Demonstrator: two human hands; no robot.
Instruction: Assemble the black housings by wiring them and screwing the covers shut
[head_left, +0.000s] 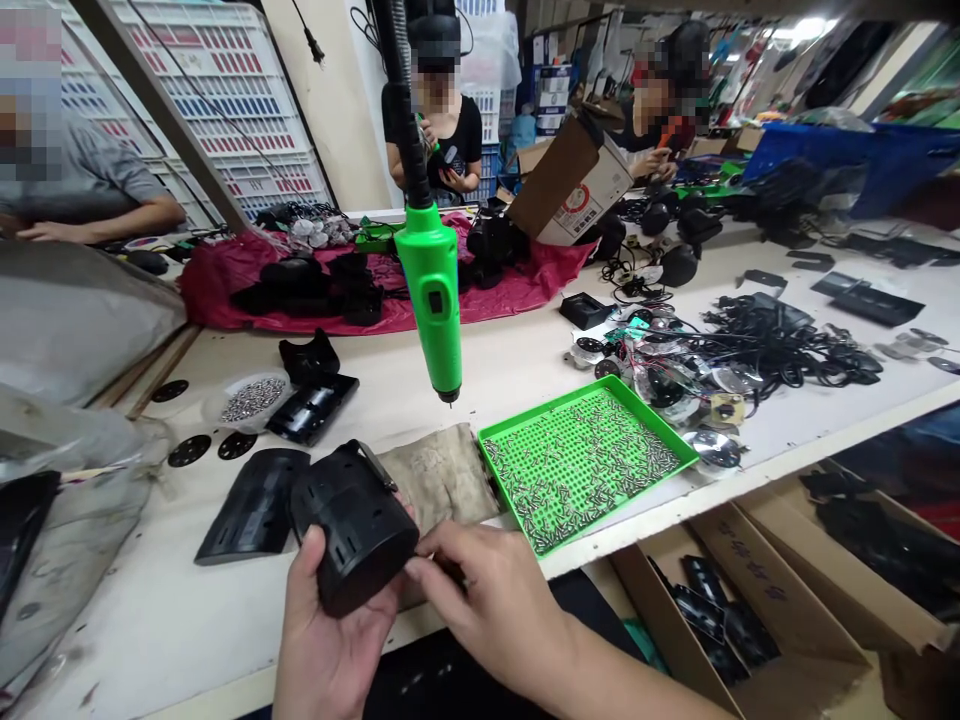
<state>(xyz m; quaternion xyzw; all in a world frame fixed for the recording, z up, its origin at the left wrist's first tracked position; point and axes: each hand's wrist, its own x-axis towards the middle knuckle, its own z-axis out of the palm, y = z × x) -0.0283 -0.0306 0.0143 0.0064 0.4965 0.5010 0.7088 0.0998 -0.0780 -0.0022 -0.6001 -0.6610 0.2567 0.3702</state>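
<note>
My left hand (341, 640) is wrapped around a black plastic housing (352, 525), a rounded shell with slots in its side, held tilted over the table's front edge. At the housing's right lower edge, my right hand (491, 590) has thumb and index finger pinched together. Whatever is between those fingertips is hidden or too small to make out. Behind the housing lies a worn cloth pad (435, 470). Above it hangs a green electric screwdriver (433, 300), bit pointing down. To the right, a green perforated tray (491, 455) holds many small screws.
Black curved shells (251, 505) and a bowl of small metal parts (251, 398) are at left. Wired parts (667, 370) pile up at right. A cardboard box (780, 600) with black pieces stands below the table edge. Several people sit across the table.
</note>
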